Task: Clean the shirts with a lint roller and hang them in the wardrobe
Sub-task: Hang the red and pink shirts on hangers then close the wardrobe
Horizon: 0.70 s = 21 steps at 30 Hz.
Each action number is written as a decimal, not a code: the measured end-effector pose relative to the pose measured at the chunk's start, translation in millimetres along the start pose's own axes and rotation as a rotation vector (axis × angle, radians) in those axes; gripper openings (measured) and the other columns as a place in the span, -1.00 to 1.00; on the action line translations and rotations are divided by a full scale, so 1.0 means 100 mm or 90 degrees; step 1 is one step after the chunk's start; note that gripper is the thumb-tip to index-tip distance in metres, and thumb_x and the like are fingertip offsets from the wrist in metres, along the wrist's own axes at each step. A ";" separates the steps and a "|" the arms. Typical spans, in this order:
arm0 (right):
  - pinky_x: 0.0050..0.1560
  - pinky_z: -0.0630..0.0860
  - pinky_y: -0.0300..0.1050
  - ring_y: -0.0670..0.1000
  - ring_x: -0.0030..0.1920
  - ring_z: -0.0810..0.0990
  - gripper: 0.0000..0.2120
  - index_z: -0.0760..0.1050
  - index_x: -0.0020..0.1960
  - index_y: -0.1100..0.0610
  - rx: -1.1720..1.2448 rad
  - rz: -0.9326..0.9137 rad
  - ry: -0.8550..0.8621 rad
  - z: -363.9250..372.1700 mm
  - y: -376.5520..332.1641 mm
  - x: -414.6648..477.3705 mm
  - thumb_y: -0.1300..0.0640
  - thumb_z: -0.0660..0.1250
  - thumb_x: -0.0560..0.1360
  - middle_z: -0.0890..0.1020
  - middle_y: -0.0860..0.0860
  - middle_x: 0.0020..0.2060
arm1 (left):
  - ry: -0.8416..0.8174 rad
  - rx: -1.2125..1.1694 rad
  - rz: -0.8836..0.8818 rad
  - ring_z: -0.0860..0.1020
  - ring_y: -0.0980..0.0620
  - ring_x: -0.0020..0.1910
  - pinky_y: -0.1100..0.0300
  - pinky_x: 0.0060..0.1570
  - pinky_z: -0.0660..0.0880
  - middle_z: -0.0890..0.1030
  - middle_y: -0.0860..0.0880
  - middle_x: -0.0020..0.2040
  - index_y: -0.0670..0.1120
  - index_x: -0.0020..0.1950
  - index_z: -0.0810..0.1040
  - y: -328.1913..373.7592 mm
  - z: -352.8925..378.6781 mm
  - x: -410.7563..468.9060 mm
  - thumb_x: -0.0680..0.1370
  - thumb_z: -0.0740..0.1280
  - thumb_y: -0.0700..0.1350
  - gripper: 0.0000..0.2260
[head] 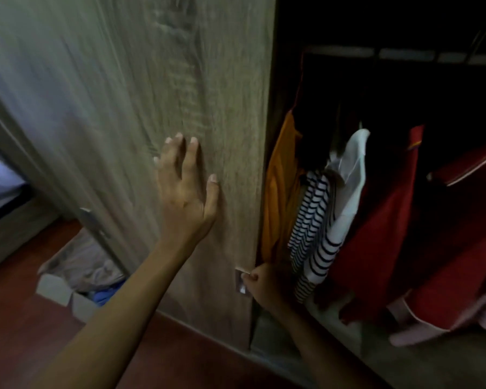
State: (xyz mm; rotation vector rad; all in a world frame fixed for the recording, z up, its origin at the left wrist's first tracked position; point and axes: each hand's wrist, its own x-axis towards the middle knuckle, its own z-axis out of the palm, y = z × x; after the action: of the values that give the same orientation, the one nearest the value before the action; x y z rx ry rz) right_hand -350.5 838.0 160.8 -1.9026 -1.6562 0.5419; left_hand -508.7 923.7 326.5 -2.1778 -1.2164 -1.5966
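Note:
A light wood wardrobe door [129, 88] fills the left and middle of the view. My left hand [187, 189] lies flat against it with fingers spread. My right hand [260, 287] is closed around the small metal handle [241, 282] at the door's lower right edge. To the right the wardrobe stands dark and open. Inside hang an orange shirt [279, 192], a navy-and-white striped shirt [314, 234], a white garment [351, 178] and a red shirt [382, 234]. No lint roller is in view.
A cardboard box [65, 287] with grey and blue cloth stands on the reddish floor [17, 327] at the lower left. A bed edge [0, 192] shows at the far left. More red and pale garments [460, 276] hang at the right.

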 end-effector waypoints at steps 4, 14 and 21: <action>-0.37 0.34 -0.22 -0.14 -0.49 0.38 -0.61 0.37 -0.38 0.05 -0.042 0.187 -0.038 0.38 -0.03 0.08 -0.11 0.35 0.53 0.42 -0.10 -0.50 | -0.014 -0.005 0.020 0.07 -0.36 0.58 -0.39 0.48 0.05 0.12 -0.34 0.58 -0.26 0.57 0.18 -0.19 0.14 -0.01 0.65 0.26 -0.08 -0.44; -0.28 0.35 -0.12 0.05 -0.37 0.50 -0.54 0.30 -0.46 0.08 -0.066 0.227 -0.011 0.43 -0.09 0.05 -0.04 0.30 0.56 0.41 0.00 -0.49 | 0.017 -0.049 0.017 0.07 -0.47 0.53 -0.42 0.46 0.04 0.16 -0.48 0.52 -0.32 0.53 0.16 -0.16 0.27 0.01 0.63 0.18 -0.10 -0.47; -0.37 0.26 -0.23 -0.02 -0.37 0.50 -0.62 0.56 -0.27 0.20 0.060 0.280 0.055 0.46 0.03 -0.11 -0.04 0.28 0.58 0.52 0.03 -0.41 | 0.012 -0.060 0.014 0.06 -0.50 0.53 -0.42 0.45 0.02 0.15 -0.49 0.52 -0.36 0.53 0.17 0.09 0.31 -0.04 0.63 0.18 -0.09 -0.45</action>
State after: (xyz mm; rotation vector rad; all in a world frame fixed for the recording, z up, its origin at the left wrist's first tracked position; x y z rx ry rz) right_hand -379.2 833.9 123.0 -2.1931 -1.1368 0.6834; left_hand -480.8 933.6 312.8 -2.2191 -1.1292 -1.6936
